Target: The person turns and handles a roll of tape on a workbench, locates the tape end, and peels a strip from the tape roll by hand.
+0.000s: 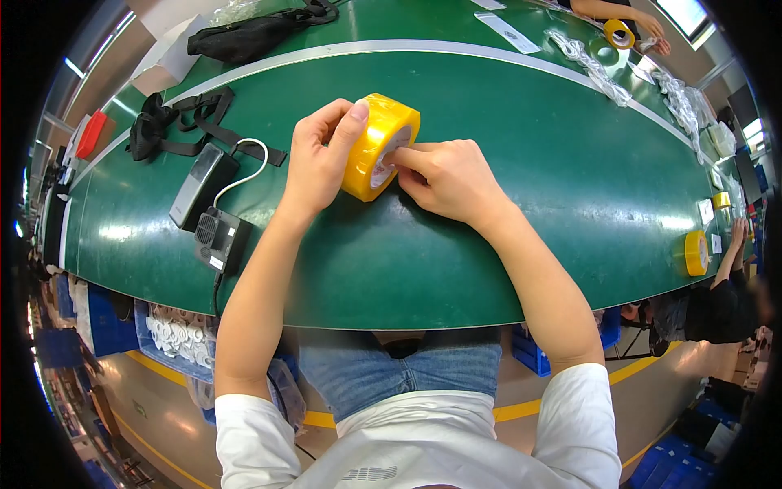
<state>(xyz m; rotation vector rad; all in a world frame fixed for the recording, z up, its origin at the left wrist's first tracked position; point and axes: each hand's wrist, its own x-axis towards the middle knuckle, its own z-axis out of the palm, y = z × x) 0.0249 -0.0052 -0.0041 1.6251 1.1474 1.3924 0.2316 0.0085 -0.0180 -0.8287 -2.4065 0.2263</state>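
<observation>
A large roll of yellow packing tape (366, 155) is tilted on its edge over the green table, between my hands. My left hand (322, 153) is wrapped round its left side, the thumb lying on the outer tape face. From the right, my right hand (450, 177) reaches to the roll's open core, with the fingers bent and some fingertips inside the white cardboard ring (383, 165). Whether those fingertips pinch anything in the core is hidden.
On the green table (489, 253) at left lie a power bank (199, 183), a cabled black device (218, 240) and black straps (195, 122). Another tape roll (696, 253) stands far right near a co-worker's hand (737, 234). Plastic bags (586, 65) lie at the back right.
</observation>
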